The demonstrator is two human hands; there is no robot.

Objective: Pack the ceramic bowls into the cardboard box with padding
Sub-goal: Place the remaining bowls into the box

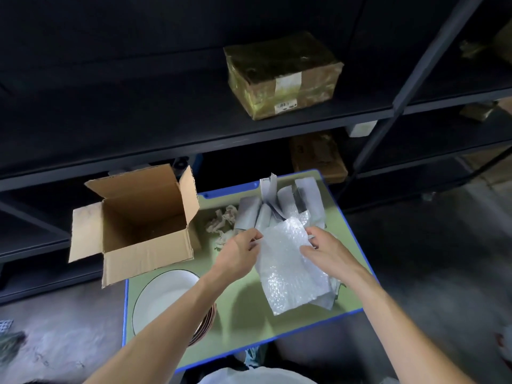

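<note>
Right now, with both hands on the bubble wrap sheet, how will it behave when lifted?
Probably floppy: the bubble wrap sheet creases and sags between the left hand and right hand. Likely very light, since pinches at its edges seem enough to hold it. It might snag the grey bags it lies over.

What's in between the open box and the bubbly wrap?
In the head view, crumpled paper lies between the cardboard box and the bubble wrap, beside the left hand pinching that wrap.
</note>
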